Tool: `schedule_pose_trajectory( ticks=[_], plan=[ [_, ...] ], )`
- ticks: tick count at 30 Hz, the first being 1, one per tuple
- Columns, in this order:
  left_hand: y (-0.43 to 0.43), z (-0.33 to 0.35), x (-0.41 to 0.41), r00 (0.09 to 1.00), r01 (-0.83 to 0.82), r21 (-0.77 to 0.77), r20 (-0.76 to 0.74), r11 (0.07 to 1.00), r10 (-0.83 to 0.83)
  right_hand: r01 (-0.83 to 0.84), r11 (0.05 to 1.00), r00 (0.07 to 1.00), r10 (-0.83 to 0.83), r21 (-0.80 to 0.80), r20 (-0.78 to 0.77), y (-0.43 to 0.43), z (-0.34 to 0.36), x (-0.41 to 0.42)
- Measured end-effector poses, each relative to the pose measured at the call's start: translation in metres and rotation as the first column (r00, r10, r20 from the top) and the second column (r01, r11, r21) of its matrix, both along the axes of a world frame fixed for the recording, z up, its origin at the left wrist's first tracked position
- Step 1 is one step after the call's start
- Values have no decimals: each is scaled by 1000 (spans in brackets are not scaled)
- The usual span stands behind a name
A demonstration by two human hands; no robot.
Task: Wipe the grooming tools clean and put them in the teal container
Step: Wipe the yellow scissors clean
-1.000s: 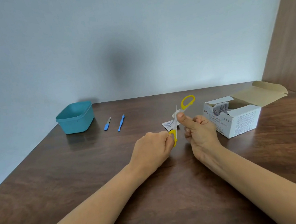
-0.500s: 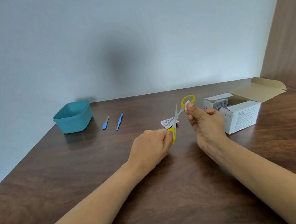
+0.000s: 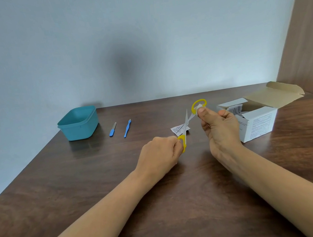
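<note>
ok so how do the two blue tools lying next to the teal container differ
The left blue tool is shorter than the right blue tool. The left blue tool's far half is a bare grey blade; the right blue tool is blue almost to its tip. The left one looks wider, the right one slimmer. Both lie flat on the table, apart and near-parallel, right of the teal container.

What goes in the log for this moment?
left hand: grips scissors | right hand: presses wipe on yellow handle | step: wiping
</note>
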State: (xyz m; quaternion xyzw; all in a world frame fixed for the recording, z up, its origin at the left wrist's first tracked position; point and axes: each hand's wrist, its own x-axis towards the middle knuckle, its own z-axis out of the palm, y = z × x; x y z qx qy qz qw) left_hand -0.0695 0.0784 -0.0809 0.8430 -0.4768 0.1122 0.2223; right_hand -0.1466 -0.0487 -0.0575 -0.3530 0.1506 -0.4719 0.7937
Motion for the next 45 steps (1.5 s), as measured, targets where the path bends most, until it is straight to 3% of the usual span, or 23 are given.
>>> schedule_pose_trajectory(
  ticks=[6, 17, 26, 39, 45],
  plan=[
    [2, -3, 2, 1000, -1, -21, 10, 1000, 1, -95, 987, 995, 89, -133, -49, 9, -9, 5],
    [0, 1, -2, 1000, -2, 4, -4, 1000, 2, -13, 1000, 998, 11, 22, 65, -3, 1, 0],
    [3, -2, 0, 1000, -20, 32, 24, 999, 20, -134, 978, 989, 141, -157, 38, 1, -5, 6],
    [-2, -1, 1, 998, 14, -20, -63, 1000, -15, -50, 997, 994, 55, -56, 98, -3, 0, 4],
    [-3, -1, 1, 991, 31, -67, -128, 997, -39, -89, 994, 984, 98, -67, 146, -7, -2, 5]
  ],
)
